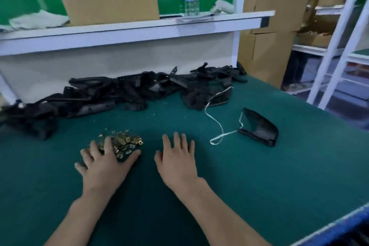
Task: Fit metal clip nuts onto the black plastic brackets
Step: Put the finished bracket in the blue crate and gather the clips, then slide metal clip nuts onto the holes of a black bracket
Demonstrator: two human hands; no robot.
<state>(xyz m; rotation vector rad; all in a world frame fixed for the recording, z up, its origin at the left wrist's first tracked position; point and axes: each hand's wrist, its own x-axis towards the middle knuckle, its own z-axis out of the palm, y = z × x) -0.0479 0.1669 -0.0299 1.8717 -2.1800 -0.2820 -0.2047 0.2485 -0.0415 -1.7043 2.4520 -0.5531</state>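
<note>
**While both hands lie flat, no nut is picked and no bracket chosen**

Along the back of the green table (259, 175), running from its far left towards the middle, the black plastic brackets (111, 94) lie tangled in one long pile. Nearer the person sits a small heap of metal clip nuts (127, 141), with a few strays just beyond it. The left hand (103, 164) rests on the near side of that heap, fingers straight and spread, grasping nothing. A sideways sweep from here could scatter the nuts across the mat. The right hand (177, 162) lies flat on bare mat beside it, fingers released and empty. Further right a white cord (216, 124) loops to a lone black part (259, 126). A reach that way might snag the cord, and tugging one bracket from the tangle would likely drag others.
</note>
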